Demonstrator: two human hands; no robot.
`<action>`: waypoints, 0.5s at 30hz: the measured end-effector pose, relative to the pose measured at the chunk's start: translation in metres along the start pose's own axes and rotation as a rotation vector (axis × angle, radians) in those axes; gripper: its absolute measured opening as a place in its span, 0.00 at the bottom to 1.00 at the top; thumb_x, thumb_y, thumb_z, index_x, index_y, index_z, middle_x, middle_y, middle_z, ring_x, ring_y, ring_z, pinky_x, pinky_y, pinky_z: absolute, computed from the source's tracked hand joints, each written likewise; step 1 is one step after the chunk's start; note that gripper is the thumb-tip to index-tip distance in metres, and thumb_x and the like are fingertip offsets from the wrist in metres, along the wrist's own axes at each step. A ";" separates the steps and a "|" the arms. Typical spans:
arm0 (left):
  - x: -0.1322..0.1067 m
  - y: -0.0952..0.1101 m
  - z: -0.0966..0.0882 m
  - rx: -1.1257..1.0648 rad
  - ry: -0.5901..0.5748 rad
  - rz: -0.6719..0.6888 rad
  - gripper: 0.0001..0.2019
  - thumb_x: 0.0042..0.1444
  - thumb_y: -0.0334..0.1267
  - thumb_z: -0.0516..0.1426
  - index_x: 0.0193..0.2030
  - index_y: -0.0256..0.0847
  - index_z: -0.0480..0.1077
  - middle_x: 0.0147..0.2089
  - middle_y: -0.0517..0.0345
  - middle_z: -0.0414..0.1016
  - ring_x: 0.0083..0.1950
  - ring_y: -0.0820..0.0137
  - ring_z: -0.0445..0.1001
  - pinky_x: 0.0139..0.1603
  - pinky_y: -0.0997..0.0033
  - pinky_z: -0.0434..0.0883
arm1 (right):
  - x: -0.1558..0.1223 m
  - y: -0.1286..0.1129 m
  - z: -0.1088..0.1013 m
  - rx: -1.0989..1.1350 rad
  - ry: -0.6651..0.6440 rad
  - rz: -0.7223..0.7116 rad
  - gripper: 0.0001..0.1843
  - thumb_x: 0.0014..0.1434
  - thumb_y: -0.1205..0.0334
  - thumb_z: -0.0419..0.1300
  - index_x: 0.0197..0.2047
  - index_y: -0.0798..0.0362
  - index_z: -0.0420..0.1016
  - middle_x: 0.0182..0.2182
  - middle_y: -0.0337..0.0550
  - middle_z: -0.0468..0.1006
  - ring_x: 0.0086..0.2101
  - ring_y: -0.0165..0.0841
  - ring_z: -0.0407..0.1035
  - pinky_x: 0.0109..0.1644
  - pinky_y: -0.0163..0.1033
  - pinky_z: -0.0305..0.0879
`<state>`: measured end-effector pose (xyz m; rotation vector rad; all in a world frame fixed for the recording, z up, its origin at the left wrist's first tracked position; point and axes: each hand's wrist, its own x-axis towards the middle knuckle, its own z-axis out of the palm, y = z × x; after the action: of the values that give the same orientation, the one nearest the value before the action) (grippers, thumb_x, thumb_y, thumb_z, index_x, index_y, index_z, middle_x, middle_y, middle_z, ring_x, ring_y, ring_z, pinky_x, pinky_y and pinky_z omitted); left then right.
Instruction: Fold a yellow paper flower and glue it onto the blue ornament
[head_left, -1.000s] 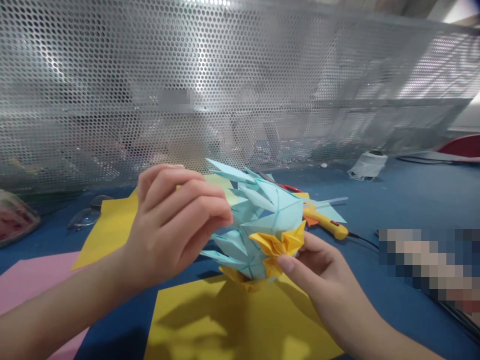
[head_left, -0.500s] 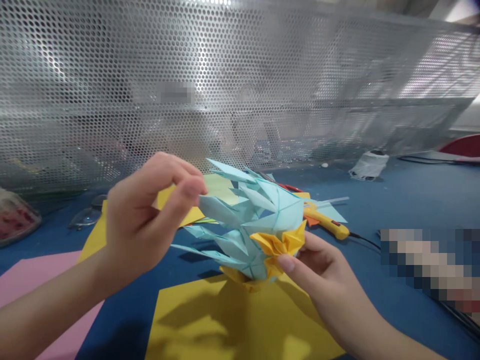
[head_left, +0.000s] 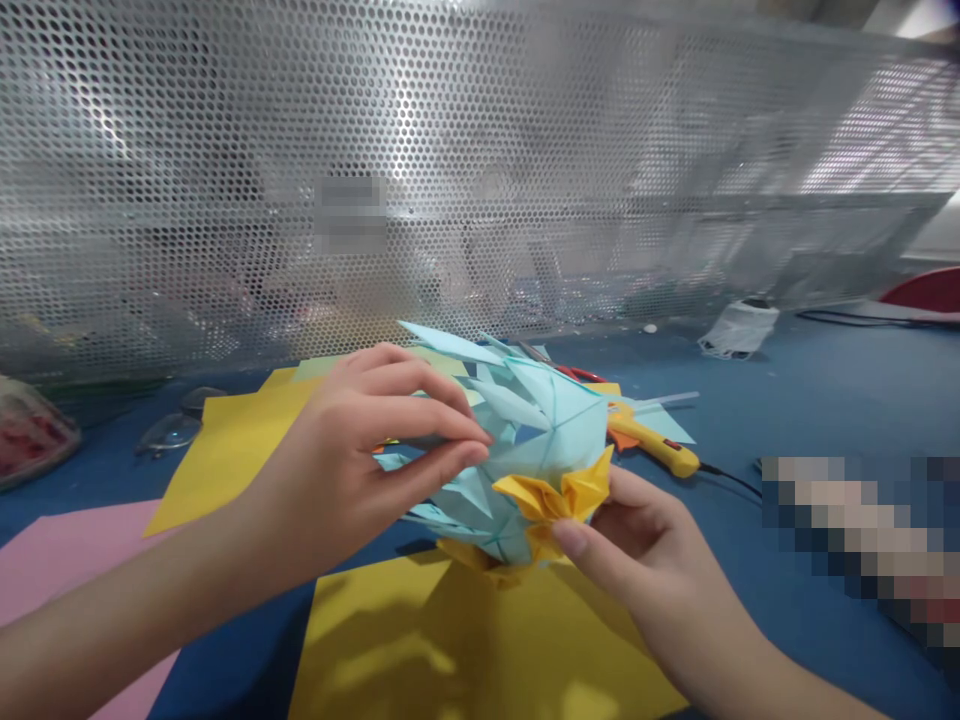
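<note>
A folded paper model (head_left: 577,430) has pointed light blue petals sticking out leftward and yellow folded paper pieces (head_left: 551,505) at its lower end. My right hand (head_left: 649,560) grips that lower end, its thumb pressed on the yellow paper and its fingers behind. On the left side, my left hand (head_left: 375,440) reaches among the blue petals. Its thumb and fingertips come together in a pinch around one light blue petal, whose gripped part is mostly hidden by the fingers. Beneath the model lies a yellow paper sheet (head_left: 375,650).
A yellow glue gun (head_left: 664,450) with a cord lies behind my right hand, near red-handled scissors (head_left: 585,375). Pink paper (head_left: 45,560) and more yellow paper (head_left: 217,450) lie left, with glasses (head_left: 172,430) beyond. A perforated metal panel (head_left: 450,150) borders the blue table (head_left: 832,400).
My left hand has moved right and inward, from a petal's outer tip to deeper among the petals. My right hand keeps its hold, and the model has barely shifted.
</note>
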<state>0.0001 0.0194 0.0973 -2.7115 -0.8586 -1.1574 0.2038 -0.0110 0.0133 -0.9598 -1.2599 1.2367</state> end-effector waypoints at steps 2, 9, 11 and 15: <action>0.000 0.001 0.000 0.013 0.009 0.006 0.05 0.56 0.30 0.61 0.31 0.42 0.77 0.33 0.59 0.78 0.37 0.66 0.72 0.45 0.60 0.67 | 0.000 0.001 0.000 -0.006 0.003 -0.005 0.16 0.49 0.50 0.68 0.22 0.47 0.67 0.22 0.37 0.67 0.29 0.37 0.65 0.43 0.46 0.69; -0.006 -0.004 0.002 0.300 0.020 0.126 0.06 0.59 0.32 0.58 0.33 0.46 0.74 0.37 0.60 0.80 0.42 0.61 0.75 0.59 0.40 0.55 | 0.001 0.000 0.001 0.004 0.004 0.009 0.15 0.50 0.53 0.68 0.23 0.48 0.68 0.23 0.38 0.70 0.34 0.39 0.69 0.43 0.44 0.67; -0.007 -0.005 0.001 0.378 0.024 0.156 0.06 0.60 0.32 0.57 0.34 0.46 0.74 0.38 0.60 0.81 0.44 0.59 0.75 0.61 0.35 0.50 | 0.002 0.000 0.001 0.007 0.000 0.009 0.14 0.51 0.53 0.68 0.23 0.49 0.69 0.22 0.38 0.68 0.34 0.40 0.69 0.43 0.44 0.67; -0.006 -0.002 -0.001 0.434 0.038 0.152 0.03 0.59 0.34 0.60 0.33 0.44 0.73 0.38 0.60 0.81 0.44 0.60 0.76 0.64 0.37 0.48 | 0.002 0.001 0.000 0.006 -0.006 -0.001 0.18 0.50 0.52 0.68 0.21 0.49 0.64 0.24 0.38 0.69 0.33 0.38 0.67 0.43 0.45 0.66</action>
<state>-0.0052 0.0183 0.0932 -2.3465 -0.7751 -0.8697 0.2031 -0.0091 0.0127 -0.9515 -1.2604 1.2433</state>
